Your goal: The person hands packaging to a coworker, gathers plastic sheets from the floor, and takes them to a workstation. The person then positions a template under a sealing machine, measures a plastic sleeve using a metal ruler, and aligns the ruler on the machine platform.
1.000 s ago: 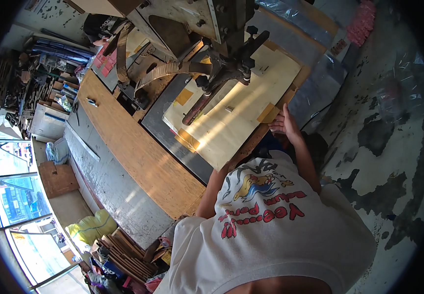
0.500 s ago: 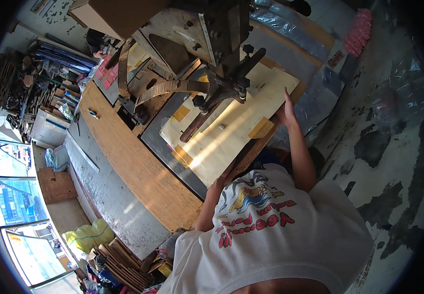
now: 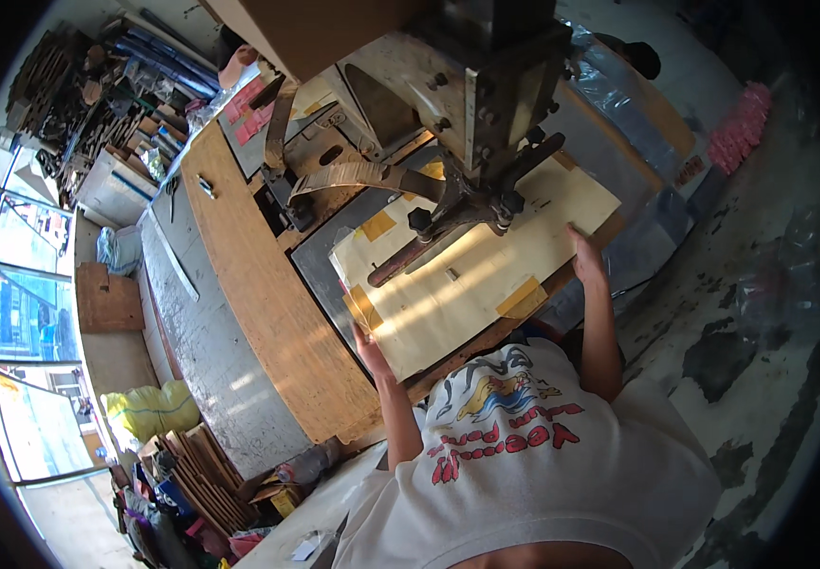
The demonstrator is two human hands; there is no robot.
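A pale yellow sheet with brown tape patches near its edges lies under the machine's black clamp arm. A small metallic piece sits on its bare surface. My left hand rests at the sheet's near left edge, fingers stretched out beside a tape patch. At the opposite edge, to the right, my right hand touches the sheet with its fingers extended and lying against it. Neither hand is wrapped round anything that shows; the undersides of both are hidden.
The machine's metal head hangs over the sheet, with a curved strap-like band at its left. A wooden worktop runs along the left. Plastic-wrapped material and a pink bundle lie at the far right.
My left hand has moved left and away from me, from the near edge to the sheet's left corner. My right hand stays at the right edge. The whole view has shifted.
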